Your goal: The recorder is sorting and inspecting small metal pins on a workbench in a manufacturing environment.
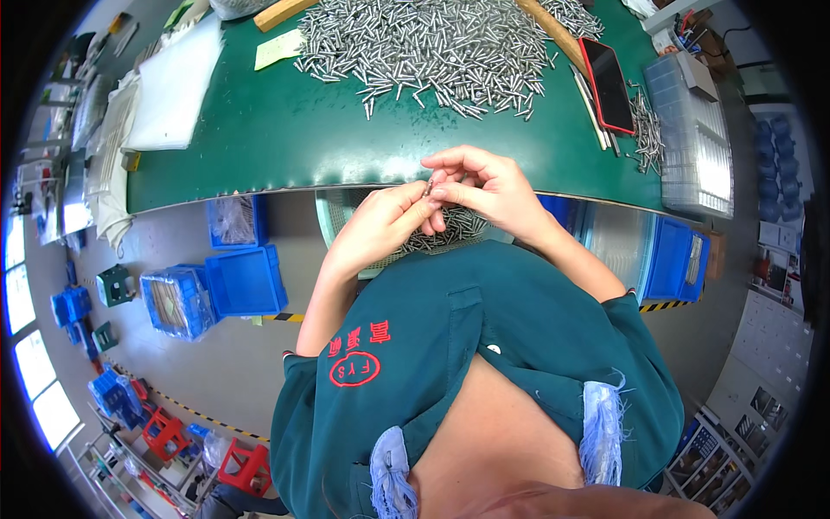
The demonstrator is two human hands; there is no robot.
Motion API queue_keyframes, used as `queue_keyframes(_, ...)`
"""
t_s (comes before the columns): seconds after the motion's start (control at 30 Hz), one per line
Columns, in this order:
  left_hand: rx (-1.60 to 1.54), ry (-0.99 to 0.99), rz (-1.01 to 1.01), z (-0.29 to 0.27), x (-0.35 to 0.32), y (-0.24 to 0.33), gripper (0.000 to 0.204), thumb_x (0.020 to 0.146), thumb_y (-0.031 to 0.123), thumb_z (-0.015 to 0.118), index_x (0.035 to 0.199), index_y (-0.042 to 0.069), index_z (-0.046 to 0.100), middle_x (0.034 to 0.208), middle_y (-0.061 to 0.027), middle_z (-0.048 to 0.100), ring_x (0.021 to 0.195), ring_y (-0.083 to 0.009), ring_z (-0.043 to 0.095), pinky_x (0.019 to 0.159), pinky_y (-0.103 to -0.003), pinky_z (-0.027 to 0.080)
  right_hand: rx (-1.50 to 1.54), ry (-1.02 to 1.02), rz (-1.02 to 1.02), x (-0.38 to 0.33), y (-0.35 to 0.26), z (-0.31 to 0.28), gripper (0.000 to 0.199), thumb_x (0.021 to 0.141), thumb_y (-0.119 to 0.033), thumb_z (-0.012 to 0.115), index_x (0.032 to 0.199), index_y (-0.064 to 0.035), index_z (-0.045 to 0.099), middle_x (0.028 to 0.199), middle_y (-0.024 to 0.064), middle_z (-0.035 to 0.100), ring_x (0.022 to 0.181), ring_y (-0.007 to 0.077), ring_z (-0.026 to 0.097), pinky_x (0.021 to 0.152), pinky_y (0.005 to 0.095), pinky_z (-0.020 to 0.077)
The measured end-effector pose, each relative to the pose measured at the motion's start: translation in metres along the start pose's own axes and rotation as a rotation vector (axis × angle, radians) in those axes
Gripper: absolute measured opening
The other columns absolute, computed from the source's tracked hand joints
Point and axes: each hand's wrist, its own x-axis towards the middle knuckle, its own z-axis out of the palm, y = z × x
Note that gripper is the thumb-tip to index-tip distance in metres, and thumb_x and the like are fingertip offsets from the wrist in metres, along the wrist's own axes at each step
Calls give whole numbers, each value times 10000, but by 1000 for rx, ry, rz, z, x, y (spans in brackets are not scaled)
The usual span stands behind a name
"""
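Both my hands meet at the table's near edge, above a pale green basket (327,227) of small metal pins (450,228) below the tabletop. Between the fingertips is one small metal pin (428,187), pinched by my left hand (393,216). My right hand (484,186) touches the pin with thumb and fingers too, its index finger arched over. Further back on the green table (285,138) lies a wide heap of similar silvery pins (441,52). The lower part of the basket is hidden by my shirt.
Wooden bars (553,33) flank the heap. To the right lie a red-edged phone (608,85), pens (590,108), a smaller pin pile (647,130) and clear plastic trays (696,138). White sheets (177,82) lie left. Blue bins (246,281) stand on the floor.
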Motion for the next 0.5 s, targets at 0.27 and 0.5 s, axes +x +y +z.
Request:
queue_keyframes(0.27,-160,-54,-37,-2,0,-3,292,993,235,448,986,-9,608,775,-40,636,712,-96,597,656,-243,490,138,-29,25,-2,-3,-2,325,912,-62,554,1229,11,544,1027,94,613,852,100,604,779,244,502)
queue_keyframes(0.5,-217,-95,-90,-4,2,-5,272,998,203,431,1001,-7,603,788,-50,637,719,-103,600,673,-248,490,139,-33,37,-1,-2,-2,329,914,-71,552,1230,19,536,1021,96,612,826,96,600,770,241,503)
